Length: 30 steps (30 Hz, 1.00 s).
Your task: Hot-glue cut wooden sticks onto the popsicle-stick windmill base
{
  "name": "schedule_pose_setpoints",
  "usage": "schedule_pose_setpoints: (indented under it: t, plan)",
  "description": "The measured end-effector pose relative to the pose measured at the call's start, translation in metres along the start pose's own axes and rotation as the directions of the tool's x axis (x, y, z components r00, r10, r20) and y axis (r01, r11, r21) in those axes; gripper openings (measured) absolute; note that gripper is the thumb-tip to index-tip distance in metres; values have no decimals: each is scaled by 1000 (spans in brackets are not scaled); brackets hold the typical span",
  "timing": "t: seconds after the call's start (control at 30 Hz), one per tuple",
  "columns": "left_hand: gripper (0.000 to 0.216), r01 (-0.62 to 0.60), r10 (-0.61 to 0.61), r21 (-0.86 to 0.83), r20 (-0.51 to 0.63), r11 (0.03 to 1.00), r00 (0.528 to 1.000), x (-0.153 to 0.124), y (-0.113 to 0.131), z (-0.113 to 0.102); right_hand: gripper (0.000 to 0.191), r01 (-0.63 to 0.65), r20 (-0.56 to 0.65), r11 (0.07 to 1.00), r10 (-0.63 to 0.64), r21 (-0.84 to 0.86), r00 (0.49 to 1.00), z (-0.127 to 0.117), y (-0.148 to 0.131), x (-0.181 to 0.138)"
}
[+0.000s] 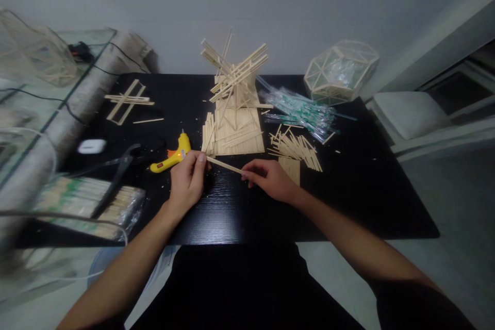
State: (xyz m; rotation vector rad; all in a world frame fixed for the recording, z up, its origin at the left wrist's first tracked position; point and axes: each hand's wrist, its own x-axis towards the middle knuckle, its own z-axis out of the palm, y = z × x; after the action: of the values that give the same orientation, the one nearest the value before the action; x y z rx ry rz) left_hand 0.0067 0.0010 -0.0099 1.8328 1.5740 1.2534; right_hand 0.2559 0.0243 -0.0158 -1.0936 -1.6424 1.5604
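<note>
A thin wooden stick [225, 165] spans the gap between my two hands above the front of the black table. My left hand [188, 178] pinches its left end, and the fingertips of my right hand [266, 178] close on its right end. Just beyond my left hand lies a yellow glue gun [174, 154]. Behind the stick stands a windmill-like model [235, 80] built of sticks, with crossed blades, on a slatted wooden base [247, 139]. Short cut sticks [296, 148] are heaped past my right hand, partly over a small wooden panel [290, 169].
Pliers [119, 170] rest on a packet of sticks [88, 206] at left, near a white case [92, 146]. A crossed stick frame [127, 102] lies behind. Plastic wrappers [301, 108] and a faceted stick-framed container [340, 72] are at back right. Cables [69, 105] hang along the left side.
</note>
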Motion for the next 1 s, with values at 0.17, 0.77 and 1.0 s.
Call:
schedule_pose_setpoints:
  t: [0.17,0.77,1.0]
  plan:
    - [36,56,-51,-133,38,990,998,0,-2,1,16,-10,0,1000,10,2,1000,0,-2,0]
    - [36,338,-266,-558,209,758,941,11,4,3,25,-55,56,988,48,142,997,-3,-2,1]
    - [32,296,-201,-398,263,868,944,6,6,13,29,-80,0,973,82,217,997,-5,-2,4]
